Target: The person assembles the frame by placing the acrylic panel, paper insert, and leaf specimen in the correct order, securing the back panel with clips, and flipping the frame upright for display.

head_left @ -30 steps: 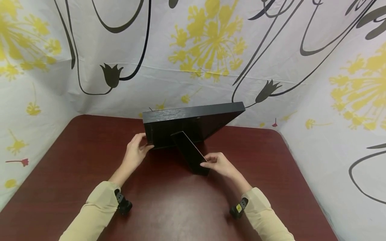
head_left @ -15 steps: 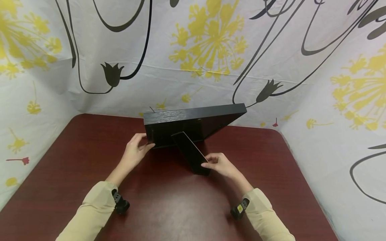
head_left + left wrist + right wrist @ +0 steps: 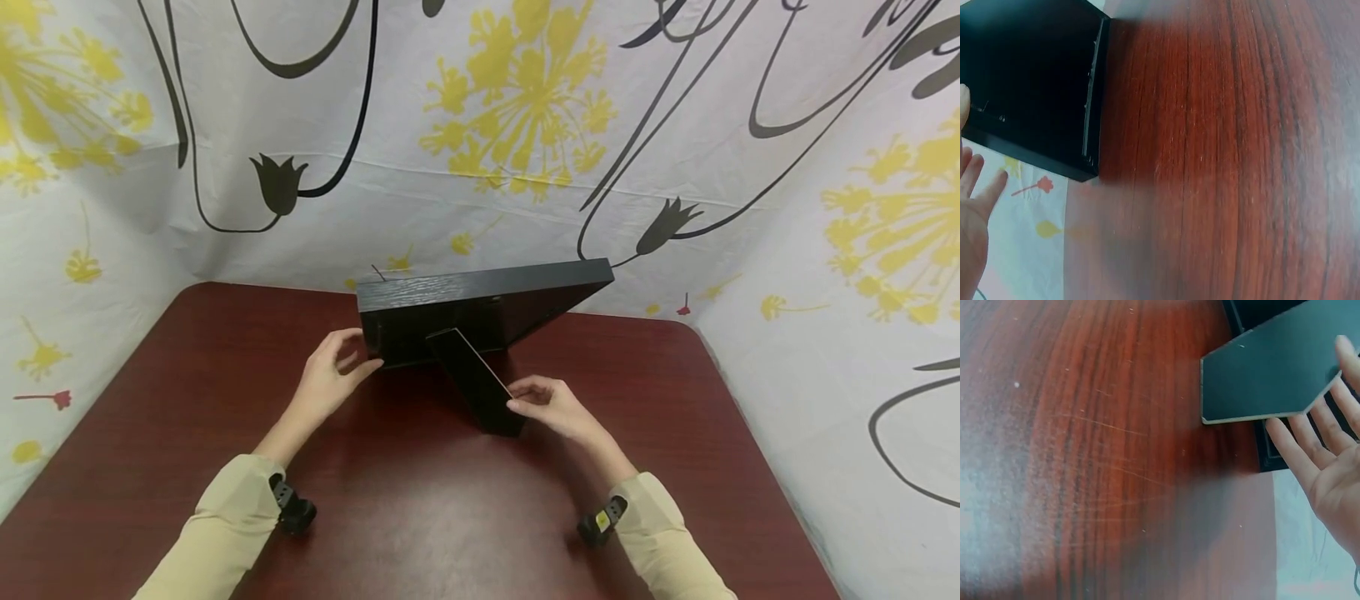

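Observation:
A black picture frame (image 3: 435, 296) stands tilted at the back of the table with its back toward me. Its black easel leg (image 3: 476, 387) is swung out and reaches the tabletop. My left hand (image 3: 330, 375) is at the frame's left edge, thumb near its back. In the left wrist view, the left hand's fingers (image 3: 982, 187) are spread, apart from the frame's side. My right hand (image 3: 555, 408) is at the leg's right edge, thumb close to it. In the right wrist view, the right hand's fingers (image 3: 1300, 447) are extended beside the leg (image 3: 1260, 381). The frame's front is hidden.
The frame stands on a dark red wood-grain table (image 3: 420, 517). Behind the table and at both sides hangs a white sheet (image 3: 480, 217) printed with yellow and dark flowers. A black wrist camera (image 3: 296, 508) sits at each sleeve cuff.
My left hand has shifted slightly left, its fingers loosening from the frame's edge. The right hand has drawn slightly right, with thumb and fingers farther from the leg. The frame stays in place.

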`<action>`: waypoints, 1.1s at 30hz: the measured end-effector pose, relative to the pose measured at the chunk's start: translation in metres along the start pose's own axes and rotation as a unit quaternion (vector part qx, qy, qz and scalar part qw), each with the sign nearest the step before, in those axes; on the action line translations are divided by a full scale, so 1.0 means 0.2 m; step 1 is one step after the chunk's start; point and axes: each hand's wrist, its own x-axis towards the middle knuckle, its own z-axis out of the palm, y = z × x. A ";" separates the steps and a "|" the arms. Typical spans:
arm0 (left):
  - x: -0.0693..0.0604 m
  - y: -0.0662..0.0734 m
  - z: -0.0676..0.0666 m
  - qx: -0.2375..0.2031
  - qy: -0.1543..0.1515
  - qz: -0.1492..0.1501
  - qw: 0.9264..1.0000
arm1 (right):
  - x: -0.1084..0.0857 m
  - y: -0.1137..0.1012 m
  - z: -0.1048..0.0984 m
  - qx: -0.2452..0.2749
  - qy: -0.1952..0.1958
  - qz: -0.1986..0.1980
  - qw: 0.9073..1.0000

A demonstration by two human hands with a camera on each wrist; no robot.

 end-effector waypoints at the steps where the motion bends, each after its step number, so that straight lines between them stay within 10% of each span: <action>1: 0.00 -0.01 -0.01 0.006 -0.002 -0.004 1.000 | 0.00 0.00 -0.01 0.013 0.008 -0.006 1.000; 14: -0.03 0.00 -0.10 0.067 -0.029 -0.012 0.997 | 0.05 -0.11 -0.10 0.097 0.221 -0.003 0.971; 33: 0.01 0.10 -0.06 0.058 -0.027 0.064 0.996 | 0.12 -0.23 -0.04 0.184 0.237 -0.039 0.953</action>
